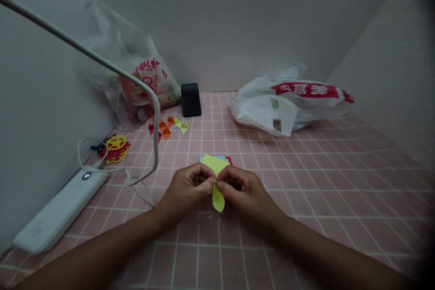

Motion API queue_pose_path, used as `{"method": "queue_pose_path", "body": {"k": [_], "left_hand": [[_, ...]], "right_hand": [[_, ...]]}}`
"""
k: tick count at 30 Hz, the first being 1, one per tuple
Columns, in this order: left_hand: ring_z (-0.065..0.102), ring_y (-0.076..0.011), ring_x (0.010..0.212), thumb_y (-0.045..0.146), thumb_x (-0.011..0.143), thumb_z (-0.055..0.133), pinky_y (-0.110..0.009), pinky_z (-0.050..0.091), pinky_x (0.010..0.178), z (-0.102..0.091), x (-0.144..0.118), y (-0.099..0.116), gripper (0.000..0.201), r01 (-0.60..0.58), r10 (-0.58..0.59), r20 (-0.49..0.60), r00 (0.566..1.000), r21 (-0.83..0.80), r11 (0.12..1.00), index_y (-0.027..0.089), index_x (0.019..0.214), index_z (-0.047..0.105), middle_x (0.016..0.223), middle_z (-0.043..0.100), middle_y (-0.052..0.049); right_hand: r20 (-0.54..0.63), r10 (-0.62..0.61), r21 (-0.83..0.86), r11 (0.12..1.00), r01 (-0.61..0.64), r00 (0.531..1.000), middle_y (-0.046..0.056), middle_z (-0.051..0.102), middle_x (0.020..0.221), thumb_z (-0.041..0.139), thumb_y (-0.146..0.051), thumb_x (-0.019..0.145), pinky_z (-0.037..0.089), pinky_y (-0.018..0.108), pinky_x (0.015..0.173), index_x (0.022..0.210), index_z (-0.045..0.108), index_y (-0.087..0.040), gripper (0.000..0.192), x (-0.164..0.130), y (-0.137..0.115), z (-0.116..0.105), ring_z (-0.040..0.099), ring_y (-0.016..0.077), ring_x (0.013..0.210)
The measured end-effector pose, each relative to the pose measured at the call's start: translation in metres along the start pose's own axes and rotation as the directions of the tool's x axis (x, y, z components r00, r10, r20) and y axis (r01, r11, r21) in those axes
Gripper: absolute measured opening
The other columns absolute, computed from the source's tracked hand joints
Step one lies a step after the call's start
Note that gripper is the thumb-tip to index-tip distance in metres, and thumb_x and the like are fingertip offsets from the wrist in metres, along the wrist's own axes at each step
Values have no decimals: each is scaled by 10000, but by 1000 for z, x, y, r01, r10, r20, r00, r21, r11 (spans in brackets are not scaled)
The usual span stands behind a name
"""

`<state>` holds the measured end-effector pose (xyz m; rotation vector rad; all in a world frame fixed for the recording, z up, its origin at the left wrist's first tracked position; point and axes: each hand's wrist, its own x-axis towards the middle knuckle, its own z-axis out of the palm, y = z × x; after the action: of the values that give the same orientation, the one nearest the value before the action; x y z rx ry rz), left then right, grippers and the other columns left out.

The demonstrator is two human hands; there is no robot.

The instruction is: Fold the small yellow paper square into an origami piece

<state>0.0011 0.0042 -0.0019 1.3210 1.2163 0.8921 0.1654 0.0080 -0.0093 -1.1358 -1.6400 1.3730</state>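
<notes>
A sheet of yellow-green paper is pinched at its middle between both hands. My left hand grips it from the left, thumb and forefinger pressed together. From the right, my right hand pinches the same spot, the fingertips of both hands nearly touching. The paper's lower end curls out beneath the fingers, and its broader upper part shows beyond them. Just behind it, partly covered, lie a light blue sheet and a bit of red paper.
Small folded paper pieces in orange and yellow-green lie behind on the left. A phone leans at the back between two plastic bags. A white power bank, its cable and red-yellow cutouts are left.
</notes>
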Motion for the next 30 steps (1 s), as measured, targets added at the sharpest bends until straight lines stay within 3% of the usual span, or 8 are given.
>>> {"method": "queue_pose_path", "body": {"k": [4, 10, 18, 30], "left_hand": [[512, -113, 595, 247, 707, 644, -229, 409, 568, 1, 0, 1, 101, 10, -10, -11, 1000, -10, 1000, 154, 724, 607, 647, 561, 27], [558, -126, 652, 289, 754, 647, -250, 450, 644, -2, 2, 2, 137, 15, -9, 57, 998, -90, 996, 152, 764, 639, 702, 616, 9], [575, -138, 657, 310, 766, 645, -264, 467, 649, -3, 3, 1, 152, -18, 20, 38, 999, -58, 998, 158, 772, 649, 704, 635, -1], [578, -140, 655, 302, 760, 649, -260, 467, 643, -3, 3, 1, 145, -22, 23, 33, 999, -33, 999, 157, 754, 651, 695, 632, 0]], "right_hand": [[-1, 14, -16, 1000, -14, 1000, -17, 519, 630, 563, -279, 824, 354, 232, 518, 669, 531, -184, 185, 0, 3, 1, 458, 117, 587], [-29, -36, -70, 997, 34, 999, -16, 529, 631, 556, -251, 828, 358, 240, 538, 662, 521, -187, 181, -1, 2, -1, 469, 120, 591], [50, 120, 245, 961, -128, 992, -27, 496, 604, 576, -365, 830, 336, 233, 487, 714, 527, -189, 216, -1, 2, 0, 437, 106, 528], [62, 163, 286, 942, -173, 985, -35, 491, 592, 630, -365, 787, 331, 227, 482, 691, 521, -184, 232, 1, 4, 0, 434, 100, 526]]}}
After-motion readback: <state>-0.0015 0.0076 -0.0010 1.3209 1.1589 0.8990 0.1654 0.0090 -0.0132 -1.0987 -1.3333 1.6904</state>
